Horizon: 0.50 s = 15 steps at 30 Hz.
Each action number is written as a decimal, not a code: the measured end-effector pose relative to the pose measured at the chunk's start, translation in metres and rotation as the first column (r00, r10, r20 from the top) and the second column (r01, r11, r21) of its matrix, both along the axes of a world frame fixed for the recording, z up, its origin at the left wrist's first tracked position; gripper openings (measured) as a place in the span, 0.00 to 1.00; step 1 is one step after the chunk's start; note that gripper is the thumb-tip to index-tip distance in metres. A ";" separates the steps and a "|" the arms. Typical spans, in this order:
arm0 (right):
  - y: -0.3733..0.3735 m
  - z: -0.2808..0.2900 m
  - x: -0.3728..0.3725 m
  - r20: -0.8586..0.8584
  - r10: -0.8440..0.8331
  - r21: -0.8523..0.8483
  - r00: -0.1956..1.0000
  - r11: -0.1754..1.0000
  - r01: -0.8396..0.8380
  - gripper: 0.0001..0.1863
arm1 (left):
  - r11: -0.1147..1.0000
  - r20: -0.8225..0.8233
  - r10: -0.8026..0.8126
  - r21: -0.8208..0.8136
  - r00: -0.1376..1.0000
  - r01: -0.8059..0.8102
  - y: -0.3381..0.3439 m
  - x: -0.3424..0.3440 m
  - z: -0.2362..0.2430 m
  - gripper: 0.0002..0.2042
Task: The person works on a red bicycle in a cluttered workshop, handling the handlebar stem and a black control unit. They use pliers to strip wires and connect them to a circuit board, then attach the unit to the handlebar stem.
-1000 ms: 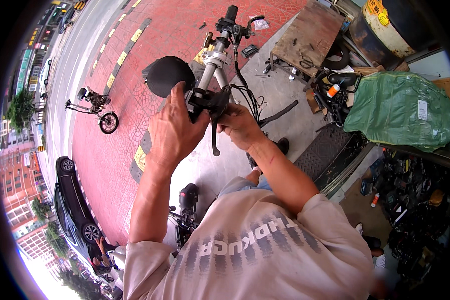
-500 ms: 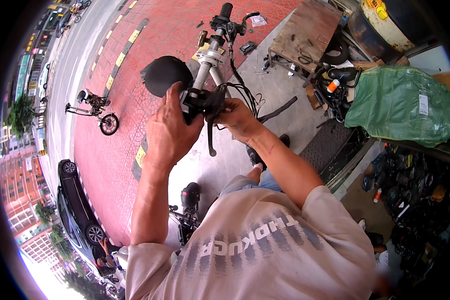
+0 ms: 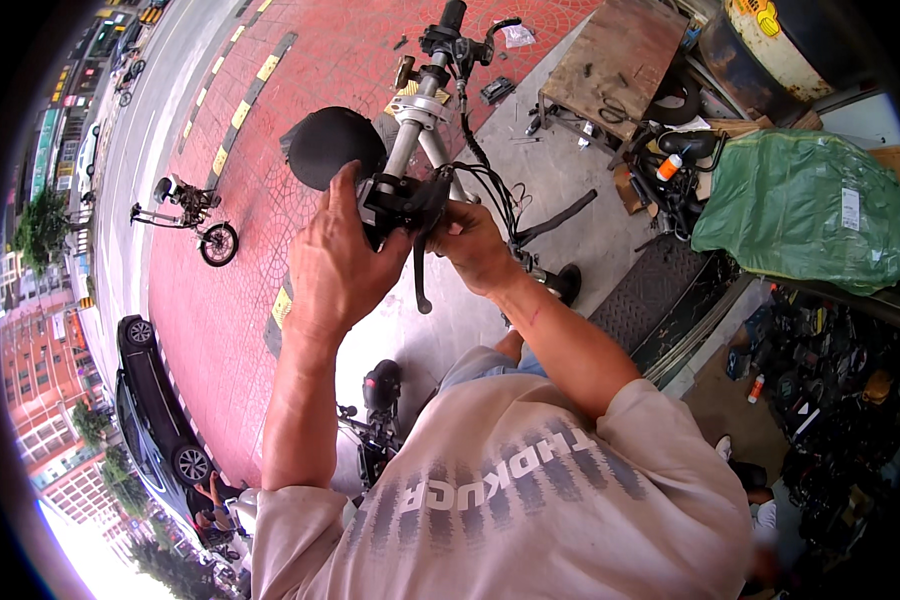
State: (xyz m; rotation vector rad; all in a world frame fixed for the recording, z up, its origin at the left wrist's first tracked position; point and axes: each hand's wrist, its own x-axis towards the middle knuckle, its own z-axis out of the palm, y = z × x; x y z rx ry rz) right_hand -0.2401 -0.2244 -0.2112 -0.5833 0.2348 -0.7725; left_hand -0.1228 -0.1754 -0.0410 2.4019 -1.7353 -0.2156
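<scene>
A silver handlebar (image 3: 401,150) of a bike runs away from me, with a black grip (image 3: 453,14) at its far end. At its near end is a black control housing with a clamp (image 3: 402,198). My left hand (image 3: 342,255) is closed round the housing's left side, thumb underneath and fingers on top. On the right side my right hand (image 3: 478,250) has its fingers pinched together close to the cables; what they hold is hidden. A black brake lever (image 3: 422,285) hangs down between my hands. Beyond my left fingertips is a rounded black part (image 3: 335,148).
Black cables (image 3: 490,185) loop right of the handlebar. A worn low table (image 3: 610,65) with scissors stands at the far right, near a green wrapped bundle (image 3: 800,210) and a drum (image 3: 780,50). Another bike (image 3: 190,220) and a dark car (image 3: 155,420) are on the left.
My right hand and wrist have shifted slightly down and its fingers have turned a little at the housing. My left hand keeps its hold. A foot below has moved partly out of sight.
</scene>
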 end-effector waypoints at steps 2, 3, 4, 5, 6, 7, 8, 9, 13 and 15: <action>0.007 -0.005 0.001 -0.002 0.020 0.041 1.000 0.999 -0.020 0.14 | 1.000 -0.024 0.003 0.016 1.000 -0.003 0.000 0.000 0.003 0.38; 0.013 -0.006 0.003 0.001 0.011 0.061 1.000 0.998 -0.011 0.12 | 1.000 -0.037 0.005 0.023 0.999 -0.004 -0.001 -0.001 0.004 0.38; 0.018 -0.002 0.006 0.002 0.006 0.080 1.000 0.997 -0.006 0.11 | 0.999 -0.030 0.012 0.030 0.999 -0.012 -0.001 -0.001 0.005 0.39; 0.022 0.001 0.008 0.004 0.000 0.098 1.000 0.995 0.000 0.10 | 0.999 -0.024 0.020 0.037 1.000 -0.019 -0.001 -0.002 0.005 0.39; 0.025 0.004 0.007 0.002 -0.005 0.115 1.000 0.993 0.004 0.07 | 0.999 -0.017 0.028 0.043 0.999 -0.027 -0.001 -0.002 0.005 0.39; 0.025 0.008 0.006 0.000 0.000 0.129 1.000 0.992 0.000 0.07 | 0.999 -0.013 0.025 0.033 1.000 -0.025 -0.001 -0.002 0.005 0.39; 0.025 0.011 0.005 -0.001 0.005 0.142 1.000 0.990 -0.004 0.07 | 0.999 -0.008 0.023 0.023 1.000 -0.023 0.000 -0.001 0.003 0.38; 0.024 0.013 0.005 -0.002 0.010 0.156 1.000 0.988 -0.009 0.06 | 1.000 -0.003 0.021 0.013 1.000 -0.021 0.001 0.000 0.001 0.38; 0.015 -0.003 0.004 -0.005 0.060 0.059 0.998 0.996 -0.060 0.06 | 1.000 -0.006 0.011 0.013 1.000 -0.011 0.002 0.001 0.001 0.38; 0.008 -0.009 0.003 -0.004 0.096 0.005 0.995 0.995 -0.096 0.07 | 1.000 -0.001 0.011 0.023 1.000 -0.011 0.002 0.001 0.000 0.38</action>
